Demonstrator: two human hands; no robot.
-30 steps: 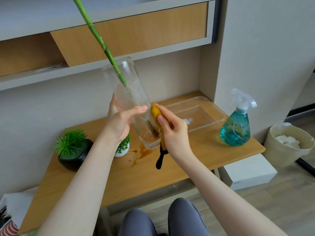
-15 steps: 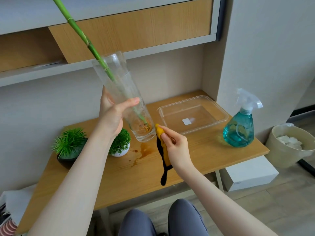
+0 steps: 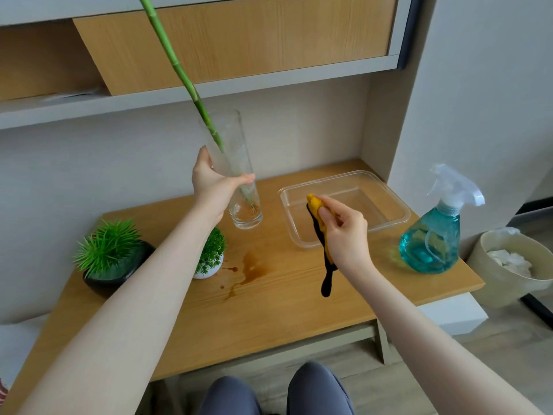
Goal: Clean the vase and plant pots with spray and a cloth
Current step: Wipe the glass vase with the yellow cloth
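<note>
My left hand point(image 3: 213, 186) grips a tall clear glass vase point(image 3: 236, 163) around its middle, its base at the back of the wooden table point(image 3: 269, 313). A long green bamboo stalk point(image 3: 176, 64) leans out of the vase to the upper left. To the right of the vase, apart from it, my right hand point(image 3: 344, 232) pinches a yellow and black cloth point(image 3: 321, 235) that hangs down over the table. A black pot point(image 3: 116, 277) with a spiky green plant and a small white pot point(image 3: 209, 269) with a green plant stand at the left. A teal spray bottle point(image 3: 434, 235) stands at the right.
A clear plastic tray point(image 3: 389, 202) lies behind my right hand. Brown liquid stains point(image 3: 250, 271) mark the table near the white pot. A beige bin point(image 3: 514, 265) with white paper stands right of the table. A shelf and cabinet point(image 3: 239, 43) hang overhead.
My left hand has moved the vase away from me and down to the back of the table. My right hand has drawn the cloth off the vase and to the right.
</note>
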